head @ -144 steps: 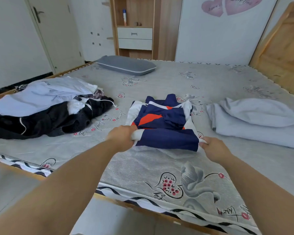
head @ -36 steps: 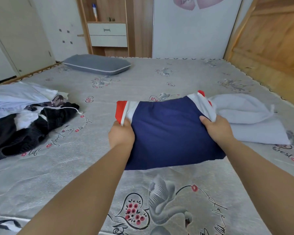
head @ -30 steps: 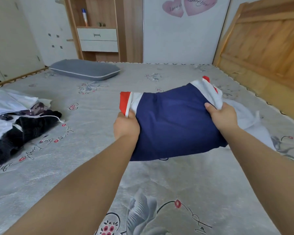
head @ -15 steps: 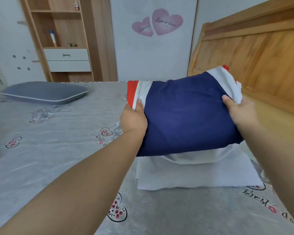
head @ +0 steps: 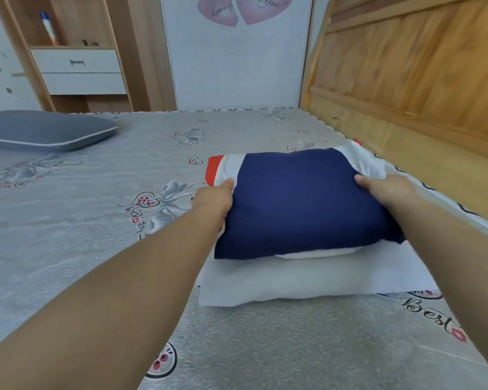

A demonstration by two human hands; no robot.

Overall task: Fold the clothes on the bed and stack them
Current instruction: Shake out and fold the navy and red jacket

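The fingers of both hands are tucked out of sight under the sides of the folded navy garment (head: 302, 204), so only the thumbs and the backs of the hands show. The left hand (head: 213, 199) pinches the garment's left edge, thumb on top beside its white and red trim; the right hand (head: 386, 190) pinches the right edge the same way, thumb pressed into the navy cloth. The navy garment lies on the folded white garment (head: 307, 280), covering most of it, so only the white one's near part and a thin rounded fold just under the navy edge can be seen. This stack sits on the bed (head: 96, 220), close to the wooden headboard (head: 406, 80) that rises just to the right of it. Well to the left of the stack, a grey pillow (head: 45, 130) with pale piping is cut off by the frame edge. Beyond the stack stand a wooden shelf unit (head: 79, 52) with white drawers and a bottle (head: 48, 26), blurred, and a pale door with pink heart stickers (head: 240, 8) whose script is hard to read. The bed's cover is silvery grey, quilted, printed with swans, hearts and cursive lettering; the navy cloth looks soft and matte.
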